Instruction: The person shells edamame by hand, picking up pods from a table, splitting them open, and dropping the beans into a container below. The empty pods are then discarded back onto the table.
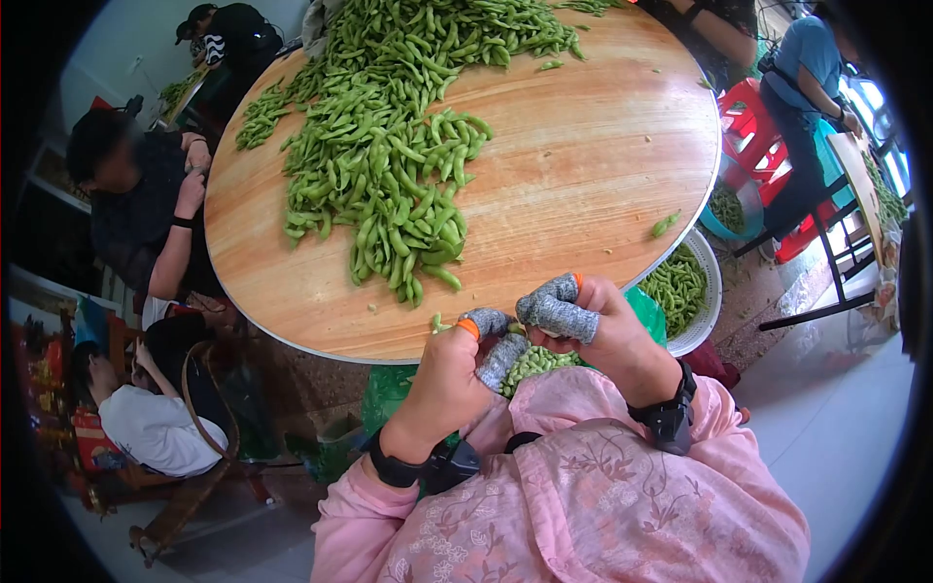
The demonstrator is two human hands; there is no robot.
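Both my hands are just past the near edge of a round wooden table (573,185), with grey finger covers on some fingers. My left hand (447,379) is closed in a pinch, and a bit of green edamame pod (437,323) shows beside its fingertips. Close by, my right hand (607,335) has its fingers curled in; what they grip is hidden. Shelled green beans (539,362) lie below my hands, near my lap, beside green plastic (646,316). A large heap of edamame pods (389,165) covers the table's left and far parts.
A white basket (714,291) of green pods or husks stands right of my knees. A blue basin (743,219) and red plastic chairs (748,126) are farther right. Other people sit around, one at the table's left (136,204), one in a white shirt (155,428).
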